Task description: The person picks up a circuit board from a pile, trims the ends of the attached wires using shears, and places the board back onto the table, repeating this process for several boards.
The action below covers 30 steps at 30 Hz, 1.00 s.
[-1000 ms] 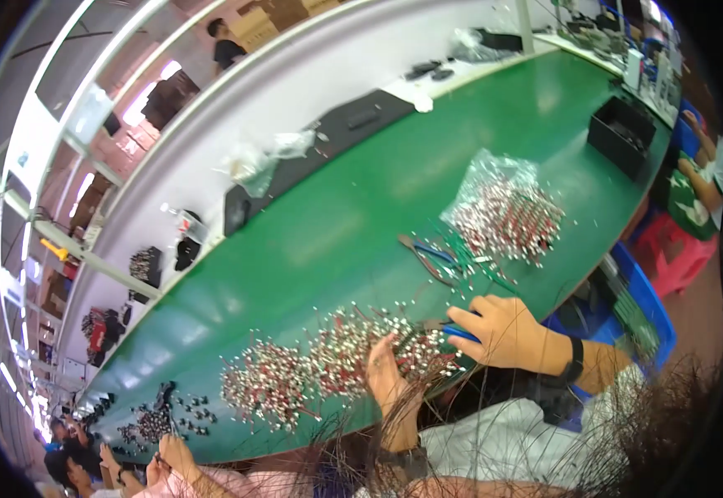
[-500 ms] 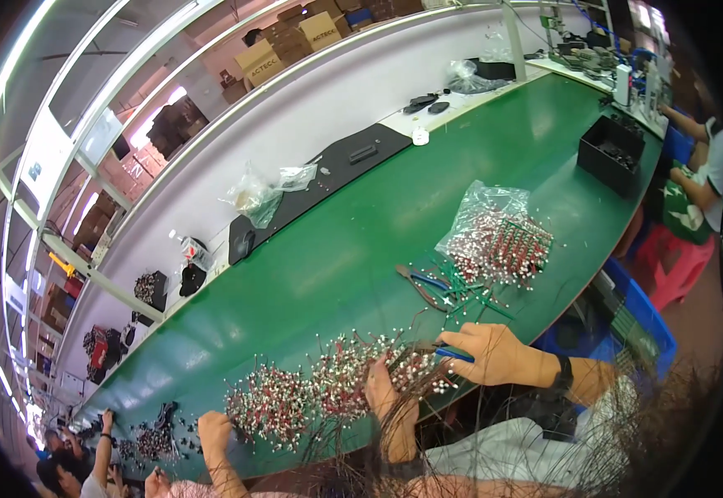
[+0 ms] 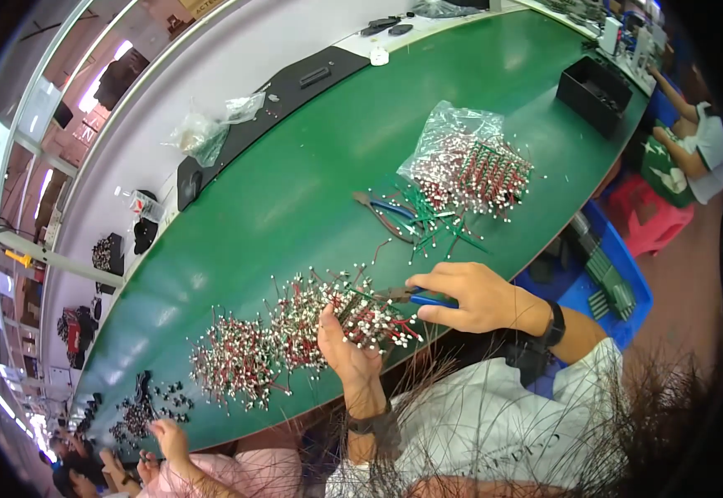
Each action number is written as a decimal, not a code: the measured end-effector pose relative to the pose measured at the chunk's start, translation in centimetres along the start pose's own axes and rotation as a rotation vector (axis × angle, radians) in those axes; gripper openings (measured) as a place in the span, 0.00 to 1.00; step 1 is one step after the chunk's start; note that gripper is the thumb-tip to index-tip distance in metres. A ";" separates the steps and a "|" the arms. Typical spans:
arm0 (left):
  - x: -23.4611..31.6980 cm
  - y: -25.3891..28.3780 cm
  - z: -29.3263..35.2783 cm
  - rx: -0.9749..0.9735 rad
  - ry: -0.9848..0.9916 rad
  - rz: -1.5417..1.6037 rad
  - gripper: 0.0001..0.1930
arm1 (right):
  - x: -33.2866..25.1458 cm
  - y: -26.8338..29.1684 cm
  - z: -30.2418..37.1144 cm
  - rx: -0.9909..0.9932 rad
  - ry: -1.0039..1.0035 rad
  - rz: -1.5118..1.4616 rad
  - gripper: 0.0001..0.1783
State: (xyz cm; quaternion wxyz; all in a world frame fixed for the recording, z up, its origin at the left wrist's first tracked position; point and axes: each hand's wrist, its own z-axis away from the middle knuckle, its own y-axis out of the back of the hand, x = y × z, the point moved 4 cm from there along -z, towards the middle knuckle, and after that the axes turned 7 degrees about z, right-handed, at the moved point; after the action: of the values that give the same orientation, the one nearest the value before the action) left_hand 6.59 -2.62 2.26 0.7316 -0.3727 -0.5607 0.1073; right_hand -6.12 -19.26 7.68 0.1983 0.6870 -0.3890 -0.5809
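My right hand is closed around blue-handled pliers. Their metal jaws reach left to the bunch of red wires with white ends that my left hand grips, thumb up. A thin green strip lies by the jaws; whether they bite on it cannot be made out. Just left of my left hand, two heaps of similar wires spread over the green table. Farther off lie loose green strips and a second pair of pliers.
A clear plastic bag lies with more wires at its mouth. A black bin stands far right, a blue crate below the table edge. At left, another person's hand is near small black parts.
The view has shifted, so the table sits higher and more left. The pliers' jaws now show beside the wire bunch. My left hand is turned more upright, its thumb showing.
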 end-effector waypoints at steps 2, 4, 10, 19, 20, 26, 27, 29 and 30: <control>-0.2 0.4 0.2 0.049 -0.043 -0.046 0.21 | -0.3 -0.1 0.0 -0.007 0.010 0.073 0.24; -0.1 0.4 0.3 0.089 -0.084 -0.090 0.21 | -0.5 -0.2 0.1 -0.002 0.017 0.114 0.24; 0.7 -0.5 1.0 0.011 -0.155 -0.145 0.23 | -1.1 0.3 0.6 0.041 0.051 0.220 0.24; -0.1 1.4 0.3 0.039 -0.242 -0.164 0.22 | -1.2 0.4 0.1 0.032 0.065 0.278 0.22; -0.1 1.5 0.3 0.038 -0.234 -0.170 0.22 | -1.2 0.3 0.0 0.030 0.060 0.291 0.22; -0.7 0.8 0.8 0.064 -0.250 -0.165 0.18 | -1.9 -0.9 0.1 0.162 0.045 0.608 0.24; -0.9 0.8 0.9 0.049 -0.271 -0.169 0.18 | -2.0 -1.2 0.0 0.163 0.046 0.608 0.24; -1.2 0.8 1.0 0.083 -0.273 -0.181 0.18 | -2.1 -1.7 0.0 0.168 0.027 0.700 0.24; -1.2 0.9 0.9 0.119 -0.275 -0.194 0.18 | -2.1 -1.8 0.0 0.168 0.028 0.700 0.24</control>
State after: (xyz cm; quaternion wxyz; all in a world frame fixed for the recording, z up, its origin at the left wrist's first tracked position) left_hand 5.56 -2.25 0.83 0.6758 -0.2549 -0.6813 0.1191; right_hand -5.63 -16.58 7.72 0.3333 0.5339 -0.6445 -0.4342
